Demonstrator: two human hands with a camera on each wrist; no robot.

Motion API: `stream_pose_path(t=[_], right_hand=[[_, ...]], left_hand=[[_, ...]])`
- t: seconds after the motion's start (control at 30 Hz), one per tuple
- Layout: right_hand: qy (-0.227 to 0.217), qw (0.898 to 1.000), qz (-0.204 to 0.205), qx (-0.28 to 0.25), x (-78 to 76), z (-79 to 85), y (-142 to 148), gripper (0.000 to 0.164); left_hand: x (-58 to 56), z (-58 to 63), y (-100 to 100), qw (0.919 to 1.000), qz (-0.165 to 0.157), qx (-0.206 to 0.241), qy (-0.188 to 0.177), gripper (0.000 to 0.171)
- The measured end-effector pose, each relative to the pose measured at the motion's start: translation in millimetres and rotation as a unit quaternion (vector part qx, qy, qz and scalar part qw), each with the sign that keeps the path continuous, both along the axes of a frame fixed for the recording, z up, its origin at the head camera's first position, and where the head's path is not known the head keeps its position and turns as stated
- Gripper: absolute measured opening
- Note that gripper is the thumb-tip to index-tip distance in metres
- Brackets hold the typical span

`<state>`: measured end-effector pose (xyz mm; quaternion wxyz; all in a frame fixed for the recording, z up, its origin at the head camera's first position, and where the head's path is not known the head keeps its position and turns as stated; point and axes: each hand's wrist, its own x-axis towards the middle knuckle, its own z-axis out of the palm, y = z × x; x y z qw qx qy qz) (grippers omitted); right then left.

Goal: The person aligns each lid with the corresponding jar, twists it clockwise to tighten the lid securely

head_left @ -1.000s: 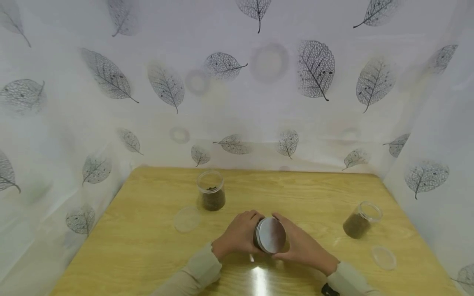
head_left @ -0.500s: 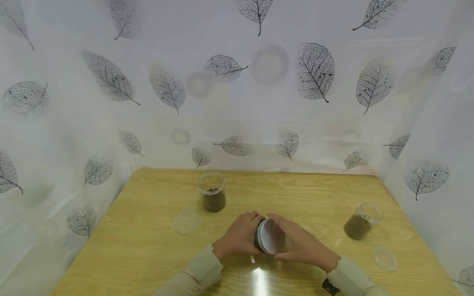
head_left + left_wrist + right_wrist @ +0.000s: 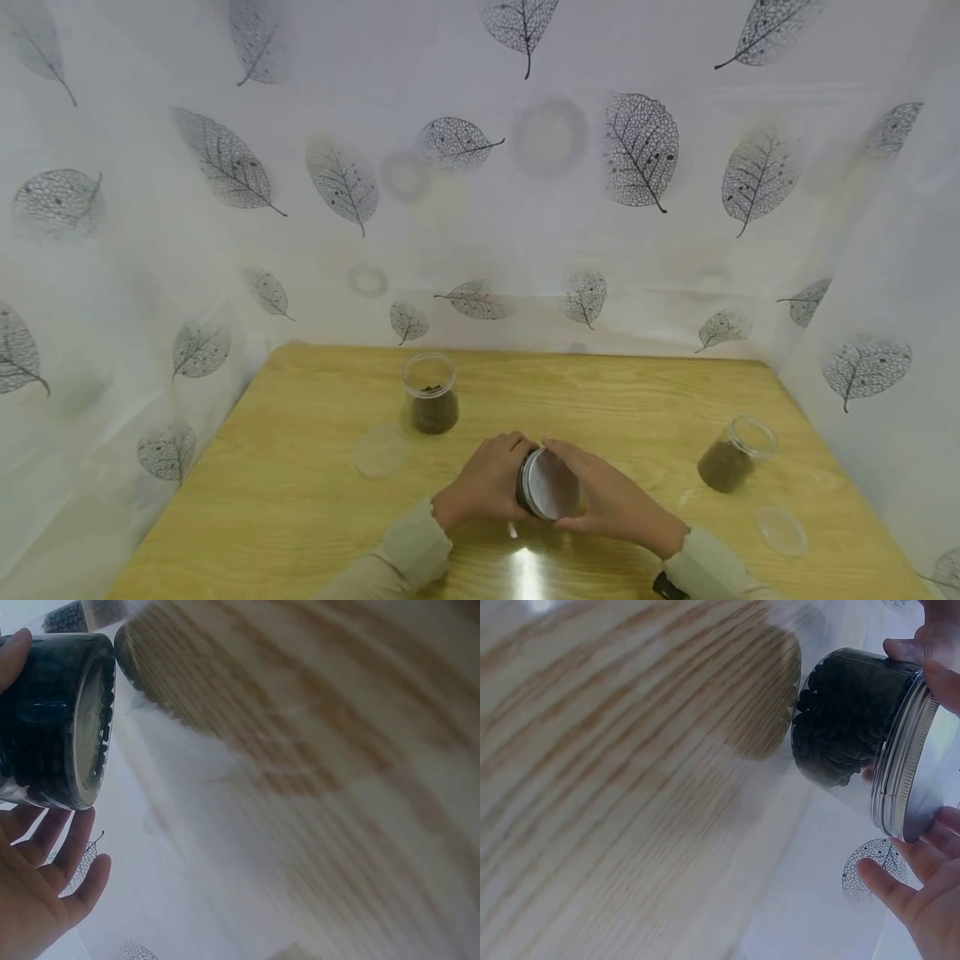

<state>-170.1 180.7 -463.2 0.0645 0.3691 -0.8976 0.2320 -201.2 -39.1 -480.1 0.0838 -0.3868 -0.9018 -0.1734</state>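
Observation:
Both hands hold a clear jar of dark, bean-like pieces, tilted so its silver metal lid faces up toward the head camera. My left hand grips the jar's body from the left. From the right, my right hand holds the lid at its rim, the fingers at the far side and the thumb at the near side. In the left wrist view the jar's base shows, with left-hand fingers just below it. The lid sits on the jar in the right wrist view.
An uncovered clear jar with dark contents stands back left, a translucent disc beside it. Another uncovered jar stands at right, near a second disc. Leaf-printed sheeting surrounds the wooden table.
My right hand has turned slightly on the lid, its fingers reaching a little farther left over the top. The left hand keeps its grip. The head view has shifted slightly.

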Motion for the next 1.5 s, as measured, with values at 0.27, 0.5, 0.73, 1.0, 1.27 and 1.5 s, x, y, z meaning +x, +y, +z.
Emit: stream_pose_path(t=[0.27, 0.5, 0.73, 1.0, 1.27, 1.5], right_hand=[[0.007, 1.000, -0.004, -0.006, 0.0, 0.3, 0, 0.098], [0.014, 1.000, -0.020, -0.016, 2.7, -3.7, 0, 0.097], [0.014, 0.999, -0.037, -0.027, 5.6, -7.2, -1, 0.094], [0.024, 0.997, -0.054, -0.040, 8.2, -10.4, -3, 0.092], [0.011, 0.994, -0.097, -0.046, 14.1, -12.9, -7, 0.092], [-0.008, 0.985, -0.157, -0.068, 19.2, -12.6, -14, 0.088]], left_hand=[[0.3, 0.2, 1, 1.0000, 0.005, 0.006, 0.003, 0.082], [0.9, -0.7, 2, 0.9999, 0.008, 0.004, 0.008, 0.081], [1.7, -0.9, 3, 0.9998, 0.014, -0.001, 0.010, 0.082], [2.3, -1.3, 3, 0.9996, 0.015, 0.004, 0.024, 0.082], [5.6, -0.3, 4, 0.9996, 0.024, -0.002, 0.012, 0.082], [6.4, -0.3, 6, 0.9992, 0.035, -0.010, 0.012, 0.081]])
